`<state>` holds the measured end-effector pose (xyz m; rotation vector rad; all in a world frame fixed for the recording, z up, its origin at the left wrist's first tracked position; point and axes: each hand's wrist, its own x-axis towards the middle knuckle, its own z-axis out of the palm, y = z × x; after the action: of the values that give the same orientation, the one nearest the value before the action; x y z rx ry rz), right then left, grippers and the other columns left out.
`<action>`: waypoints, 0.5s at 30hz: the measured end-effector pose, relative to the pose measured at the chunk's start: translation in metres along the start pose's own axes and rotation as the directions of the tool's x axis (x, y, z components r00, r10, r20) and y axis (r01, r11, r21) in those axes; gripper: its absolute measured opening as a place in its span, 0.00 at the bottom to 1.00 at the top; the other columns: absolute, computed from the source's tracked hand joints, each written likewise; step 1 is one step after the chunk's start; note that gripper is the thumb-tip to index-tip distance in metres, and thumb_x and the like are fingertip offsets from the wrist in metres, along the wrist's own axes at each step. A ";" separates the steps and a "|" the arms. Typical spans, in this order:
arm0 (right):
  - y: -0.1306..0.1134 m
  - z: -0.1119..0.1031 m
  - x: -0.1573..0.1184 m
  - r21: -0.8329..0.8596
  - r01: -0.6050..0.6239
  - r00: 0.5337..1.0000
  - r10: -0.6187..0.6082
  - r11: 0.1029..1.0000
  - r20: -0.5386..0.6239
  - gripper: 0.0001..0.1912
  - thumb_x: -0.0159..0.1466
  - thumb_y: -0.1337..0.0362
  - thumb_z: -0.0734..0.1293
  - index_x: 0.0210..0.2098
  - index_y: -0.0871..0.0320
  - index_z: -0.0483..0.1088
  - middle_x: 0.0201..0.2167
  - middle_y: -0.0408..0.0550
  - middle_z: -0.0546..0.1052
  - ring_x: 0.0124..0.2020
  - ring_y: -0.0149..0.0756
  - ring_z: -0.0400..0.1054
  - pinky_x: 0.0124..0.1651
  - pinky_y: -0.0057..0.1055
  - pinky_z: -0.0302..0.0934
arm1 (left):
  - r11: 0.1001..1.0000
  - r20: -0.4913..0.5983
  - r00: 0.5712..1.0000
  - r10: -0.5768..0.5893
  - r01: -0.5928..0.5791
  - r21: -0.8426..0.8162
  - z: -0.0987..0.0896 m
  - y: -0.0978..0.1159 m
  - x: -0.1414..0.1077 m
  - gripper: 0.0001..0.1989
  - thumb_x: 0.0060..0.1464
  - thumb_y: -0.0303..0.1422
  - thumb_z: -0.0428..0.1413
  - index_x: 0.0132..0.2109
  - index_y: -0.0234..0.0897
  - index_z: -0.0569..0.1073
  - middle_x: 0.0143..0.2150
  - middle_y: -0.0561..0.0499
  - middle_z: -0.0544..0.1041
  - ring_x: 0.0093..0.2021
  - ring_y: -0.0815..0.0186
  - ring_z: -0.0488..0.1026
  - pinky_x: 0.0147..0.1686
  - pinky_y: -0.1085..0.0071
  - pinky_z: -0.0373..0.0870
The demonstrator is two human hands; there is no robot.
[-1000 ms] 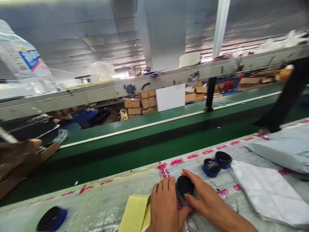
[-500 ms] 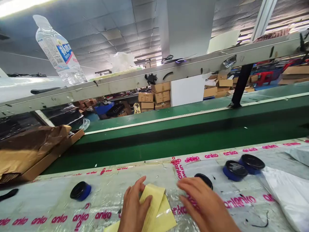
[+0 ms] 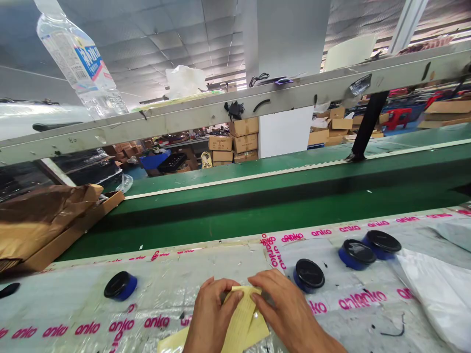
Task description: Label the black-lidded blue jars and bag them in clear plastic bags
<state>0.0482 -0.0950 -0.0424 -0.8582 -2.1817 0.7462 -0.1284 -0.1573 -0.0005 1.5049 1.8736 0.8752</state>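
Low in the middle of the view lies a yellow paper sheet (image 3: 241,314) with faint printed lines, its top edge raised off the bench. My left hand (image 3: 213,314) pinches its upper left edge between thumb and fingers. At the upper right corner, my right hand (image 3: 283,309) has thumb and fingertips closed on the same sheet. More yellow paper (image 3: 172,340) shows beneath it, partly hidden by my left hand. Just right of my right hand sits a round blue piece with a black top (image 3: 309,275).
Two more blue-and-black round pieces (image 3: 356,254) stand at the right, another (image 3: 120,285) at the left. White plastic (image 3: 437,294) covers the right edge. Behind the taped bench runs a green conveyor belt (image 3: 221,220); a cardboard box (image 3: 73,235) rests at left. A rail (image 3: 184,115) crosses above, bearing a bottle (image 3: 83,63).
My right hand has moved left from open space onto the yellow sheet's corner and closed there. My left hand stays on the sheet. The camera view has shifted slightly.
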 end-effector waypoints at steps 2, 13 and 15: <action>0.000 0.000 0.001 0.015 -0.032 0.999 0.032 0.999 0.007 0.10 0.66 0.72 0.66 0.45 0.57 0.75 0.42 0.50 0.79 0.45 0.44 0.72 0.47 0.41 0.66 | 1.000 0.015 1.000 0.011 -0.011 -0.002 0.001 0.000 0.001 0.14 0.60 0.42 0.51 0.35 0.43 0.78 0.37 0.53 0.82 0.42 0.58 0.77 0.69 0.48 0.46; -0.007 -0.004 0.006 0.110 -0.101 0.995 0.100 0.989 0.014 0.06 0.65 0.71 0.66 0.34 0.55 0.74 0.34 0.44 0.79 0.39 0.38 0.71 0.42 0.33 0.61 | 0.993 0.015 0.999 0.050 -0.051 0.103 0.003 -0.002 0.000 0.14 0.62 0.41 0.50 0.35 0.43 0.76 0.36 0.53 0.81 0.40 0.60 0.77 0.69 0.47 0.47; -0.008 -0.002 0.006 0.087 -0.109 0.994 0.110 0.990 -0.008 0.06 0.63 0.72 0.67 0.32 0.56 0.74 0.32 0.43 0.79 0.37 0.37 0.71 0.41 0.32 0.60 | 0.990 0.008 0.997 0.073 -0.074 0.117 0.003 -0.001 0.000 0.14 0.62 0.42 0.50 0.34 0.44 0.76 0.35 0.53 0.81 0.39 0.59 0.77 0.68 0.46 0.50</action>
<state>0.0438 -0.0952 -0.0331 -0.9412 -2.0888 0.8797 -0.1267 -0.1567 -0.0035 1.6544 1.9069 0.8071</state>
